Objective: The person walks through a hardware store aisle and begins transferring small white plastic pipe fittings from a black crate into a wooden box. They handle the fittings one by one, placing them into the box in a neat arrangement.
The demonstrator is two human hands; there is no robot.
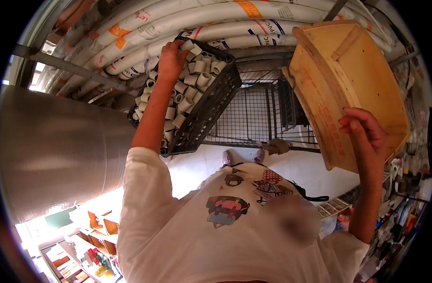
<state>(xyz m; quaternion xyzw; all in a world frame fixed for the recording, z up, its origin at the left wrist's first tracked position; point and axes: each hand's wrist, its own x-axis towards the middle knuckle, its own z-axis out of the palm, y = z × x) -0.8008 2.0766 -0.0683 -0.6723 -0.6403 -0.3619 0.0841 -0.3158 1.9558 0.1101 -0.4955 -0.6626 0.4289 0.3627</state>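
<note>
My left hand (171, 61) is at the far end of a black plastic crate (205, 120). A short pale pipe coupling (187, 45) shows between its thumb and fingers. Beneath and around the hand, the crate is filled with many more pale plastic couplings (191, 80). The crate sits tilted, close to the stacked pipes. On the right, my right hand (368, 132) is raised in front of a wooden box (371, 70), fingers loosely curled and apart, with nothing visible in them. Whether it touches the box cannot be told. The box bears red writing.
Long white PVC pipes (187, 17) lie behind a metal rack bar (78, 67). A black wire basket (244, 116) stands between crate and box, with a work glove (278, 146) at its near edge. A large silvery roll (60, 145) stands left; shelves (85, 247) hold goods lower left.
</note>
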